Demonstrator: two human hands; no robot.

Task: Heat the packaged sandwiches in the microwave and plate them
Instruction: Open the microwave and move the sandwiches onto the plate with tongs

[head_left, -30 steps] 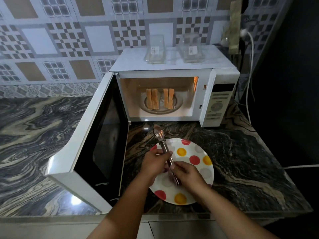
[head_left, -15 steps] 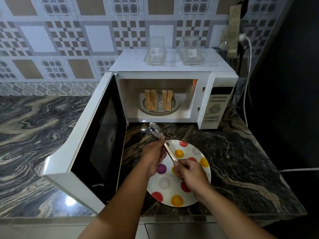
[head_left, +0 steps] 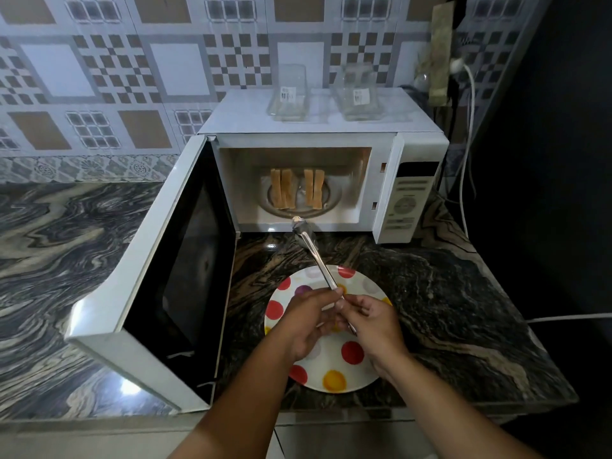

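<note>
Both hands meet over the polka-dot plate [head_left: 334, 376] at about five o'clock: the left hand [head_left: 306, 321] and the right hand [head_left: 374, 321] pinch the handle end of metal tongs [head_left: 314, 256], whose tips point up toward twelve, reaching the sill of the microwave [head_left: 318, 127]. Its door [head_left: 155, 276] swings wide toward nine o'clock. Inside, two pairs of sandwiches [head_left: 296, 188] stand upright on the turntable. On top, at twelve, two clear plastic packages [head_left: 291, 94] sit side by side. The plate rests on the marbled dark countertop [head_left: 447, 293].
</note>
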